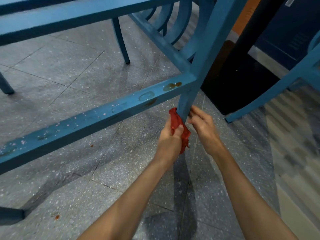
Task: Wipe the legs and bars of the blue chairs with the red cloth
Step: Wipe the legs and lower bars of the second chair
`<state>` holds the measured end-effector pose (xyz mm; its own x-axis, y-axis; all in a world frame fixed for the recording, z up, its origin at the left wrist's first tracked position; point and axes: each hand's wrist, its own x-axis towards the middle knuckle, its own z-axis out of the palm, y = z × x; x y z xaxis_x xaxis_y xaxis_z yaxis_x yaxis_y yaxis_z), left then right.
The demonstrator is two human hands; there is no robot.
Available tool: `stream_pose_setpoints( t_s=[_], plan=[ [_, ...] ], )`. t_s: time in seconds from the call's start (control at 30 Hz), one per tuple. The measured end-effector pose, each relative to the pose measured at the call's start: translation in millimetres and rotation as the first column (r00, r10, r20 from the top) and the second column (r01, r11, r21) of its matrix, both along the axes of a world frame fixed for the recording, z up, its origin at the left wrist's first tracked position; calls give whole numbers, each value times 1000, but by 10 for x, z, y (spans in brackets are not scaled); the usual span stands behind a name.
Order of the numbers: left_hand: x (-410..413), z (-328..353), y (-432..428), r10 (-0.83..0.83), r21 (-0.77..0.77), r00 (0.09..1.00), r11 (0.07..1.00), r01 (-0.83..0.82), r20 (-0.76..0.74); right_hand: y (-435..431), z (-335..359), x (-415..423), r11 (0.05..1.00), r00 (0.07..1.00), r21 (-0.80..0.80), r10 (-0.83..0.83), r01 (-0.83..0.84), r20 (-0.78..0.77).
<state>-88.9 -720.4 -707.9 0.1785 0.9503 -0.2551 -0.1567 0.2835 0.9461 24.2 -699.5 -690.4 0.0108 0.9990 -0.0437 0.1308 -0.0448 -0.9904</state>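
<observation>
A blue chair leg (pixel 206 54) slants down through the middle of the view to the floor. My left hand (pixel 170 135) grips the red cloth (pixel 178 123), which is bunched against the left side of the leg near its foot. My right hand (pixel 202 125) is at the leg's right side, fingers curled toward it and the cloth; whether it holds either I cannot tell. A lower bar (pixel 97 116) runs left from the leg and carries brown stains, wet rings and pale specks. A second bar (pixel 159 40) runs back from the same joint.
Another blue chair leg (pixel 122 40) stands further back, and a neighbouring chair's leg (pixel 270 94) slants at the right. A black table post and its base (pixel 240 80) sit just behind the wiped leg. The floor is grey speckled tile (pixel 69 71) with small brown spots.
</observation>
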Motion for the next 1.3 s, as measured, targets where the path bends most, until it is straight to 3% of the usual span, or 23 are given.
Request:
stream_pose_setpoints(
  t_s=[0.13, 0.27, 0.43, 0.77, 1.1, 1.3],
  plan=[
    [9, 33, 46, 49, 58, 999, 997, -50, 19, 42, 301, -11, 975, 990, 202, -69, 94, -123],
    [82, -83, 38, 57, 23, 995, 998, -56, -85, 124, 576, -60, 949, 987, 290, -86, 124, -139],
    [108, -136, -19, -20, -45, 984, 999, 12, -177, 128, 587, -164, 961, 996, 259, -89, 94, -34],
    [24, 219, 160, 50, 90, 991, 995, -39, -127, 142, 584, -148, 962, 998, 264, -62, 66, -21],
    [36, 19, 104, -39, -91, 974, 996, 19, -223, 124, 566, -157, 965, 997, 251, -73, 72, -6],
    [-7, 283, 97, 19, 56, 979, 998, -8, -203, 149, 557, -144, 965, 998, 254, -65, 67, -17]
  ],
)
